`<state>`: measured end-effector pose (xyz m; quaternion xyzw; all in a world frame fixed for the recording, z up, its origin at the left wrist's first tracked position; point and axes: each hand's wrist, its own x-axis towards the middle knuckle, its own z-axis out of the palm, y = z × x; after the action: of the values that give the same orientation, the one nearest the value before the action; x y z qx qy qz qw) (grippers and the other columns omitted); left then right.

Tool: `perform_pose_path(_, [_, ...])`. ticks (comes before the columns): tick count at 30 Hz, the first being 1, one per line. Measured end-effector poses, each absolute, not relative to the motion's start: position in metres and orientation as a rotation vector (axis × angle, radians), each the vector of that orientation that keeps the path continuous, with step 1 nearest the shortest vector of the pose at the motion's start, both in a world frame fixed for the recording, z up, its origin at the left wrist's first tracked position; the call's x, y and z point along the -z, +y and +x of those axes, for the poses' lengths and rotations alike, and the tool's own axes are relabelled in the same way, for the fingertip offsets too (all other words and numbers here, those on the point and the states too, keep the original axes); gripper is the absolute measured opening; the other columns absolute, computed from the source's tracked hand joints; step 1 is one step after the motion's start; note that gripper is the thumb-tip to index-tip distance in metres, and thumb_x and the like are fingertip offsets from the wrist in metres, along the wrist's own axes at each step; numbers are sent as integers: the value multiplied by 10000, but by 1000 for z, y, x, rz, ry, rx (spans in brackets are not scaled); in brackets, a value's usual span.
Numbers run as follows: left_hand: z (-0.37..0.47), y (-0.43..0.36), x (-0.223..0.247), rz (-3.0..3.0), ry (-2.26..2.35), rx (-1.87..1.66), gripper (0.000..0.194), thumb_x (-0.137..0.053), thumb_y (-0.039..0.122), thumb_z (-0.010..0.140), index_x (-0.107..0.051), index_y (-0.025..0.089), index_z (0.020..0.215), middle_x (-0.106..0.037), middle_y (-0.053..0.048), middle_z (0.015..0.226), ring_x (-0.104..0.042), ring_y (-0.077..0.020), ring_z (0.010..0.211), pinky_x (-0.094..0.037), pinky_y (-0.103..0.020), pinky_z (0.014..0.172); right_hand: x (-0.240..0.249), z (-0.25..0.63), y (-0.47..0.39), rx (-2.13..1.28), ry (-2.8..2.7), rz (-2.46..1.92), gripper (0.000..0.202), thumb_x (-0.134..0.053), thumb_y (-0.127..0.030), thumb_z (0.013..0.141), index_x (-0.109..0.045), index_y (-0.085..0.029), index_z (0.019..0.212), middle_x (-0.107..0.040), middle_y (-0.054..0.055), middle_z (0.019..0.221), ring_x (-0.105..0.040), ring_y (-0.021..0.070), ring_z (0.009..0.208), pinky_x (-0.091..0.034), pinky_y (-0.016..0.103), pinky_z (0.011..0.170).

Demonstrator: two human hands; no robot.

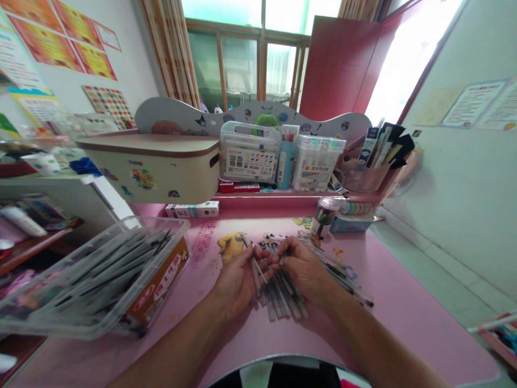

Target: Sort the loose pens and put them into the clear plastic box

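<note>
My left hand (pixel 240 280) is turned palm up over the desk, its thumb and fingers closed on a couple of slim, translucent pens (pixel 255 274). Close beside it, my right hand (pixel 305 269) has its fingertips pinched together near the left fingers; what they grip is hidden. Beneath both hands lies a pile of clear pens (pixel 278 302) with dark tips, fanned toward me. Several darker pens (pixel 349 283) lie loose right of my right hand. A clear plastic bin (pixel 183 229) at the left holds many similar pens.
The pink desk (pixel 388 334) has a raised shelf at the back bearing a lidded cream box (pixel 177 178), a marker case (pixel 250 156), a blue pencil tube (pixel 286 167) and a pen holder (pixel 365 175). A clear jar of pens (pixel 324 215) stands right of centre, near a light-blue box (pixel 350 223).
</note>
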<state>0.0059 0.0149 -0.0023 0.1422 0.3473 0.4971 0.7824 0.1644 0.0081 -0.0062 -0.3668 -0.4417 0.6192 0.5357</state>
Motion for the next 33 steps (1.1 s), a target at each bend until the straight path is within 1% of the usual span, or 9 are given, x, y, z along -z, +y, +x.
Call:
perform_pose_path(5, [13,10,3,263,725,-1022,190,-477,141,946,-624,109,831,-714,-116,841,-743,-217,806,-627,-325,728,1,166,5,-1117,-1281,-989,138,-540,-138,780,-607,-212,876,-671,6,842,-629,175,846,-486,310,833])
perform_pose_path(8, [16,6,0,251,730,-968,179,-470,119,935,-642,90,895,-723,-134,887,-740,-213,794,-627,-328,725,4,161,0,-870,-1455,-1029,195,-486,-105,819,-632,-211,893,-667,12,864,-628,175,841,-491,306,817])
perform_pose_path(10, [19,3,-2,196,732,-956,209,-441,114,946,-637,82,881,-715,-127,832,-730,-194,737,-627,-323,718,7,157,-5,-762,-1564,-1024,239,-467,-75,829,-638,-214,922,-677,20,883,-639,180,847,-500,311,815])
perform_pose_path(14, [23,-1,-5,107,710,-992,272,-382,95,971,-634,75,868,-683,-83,713,-690,-146,611,-620,-281,655,11,153,-11,-622,-1747,-994,325,-470,-44,846,-668,-223,1032,-709,52,1028,-659,208,986,-502,349,906])
perform_pose_path(18, [22,-1,-6,87,679,-1014,253,-394,77,969,-638,71,902,-707,-88,753,-715,-160,658,-627,-292,656,12,155,-10,-525,-1750,-980,320,-485,-59,879,-659,-236,1082,-701,65,1142,-613,225,1174,-451,401,1043])
perform_pose_path(23, [19,-1,-7,81,648,-1004,254,-394,114,993,-640,80,937,-724,-88,799,-720,-153,661,-618,-263,609,12,157,-8,-513,-1834,-1004,289,-508,-82,883,-651,-227,1088,-682,83,1217,-564,237,1260,-419,435,1090])
perform_pose_path(28, [18,-1,-5,131,677,-978,248,-403,110,989,-637,75,912,-698,-96,784,-711,-146,673,-621,-267,650,11,159,-7,-481,-1757,-1013,285,-502,-147,919,-605,-248,1164,-646,77,1240,-581,221,1194,-440,413,1053])
perform_pose_path(30, [18,-1,-4,194,727,-995,207,-431,96,974,-626,93,905,-659,-59,732,-666,-118,598,-595,-238,585,11,161,-6,-424,-1678,-1042,244,-485,-180,944,-596,-250,1151,-647,71,1189,-592,216,1143,-455,399,1018])
perform_pose_path(33, [16,-6,-12,387,801,-1042,149,-471,79,946,-594,132,882,-564,9,654,-550,-80,498,-476,-171,454,11,163,-5,-351,-1632,-1064,231,-474,-174,943,-588,-234,1134,-637,68,1131,-587,215,1097,-452,388,994])
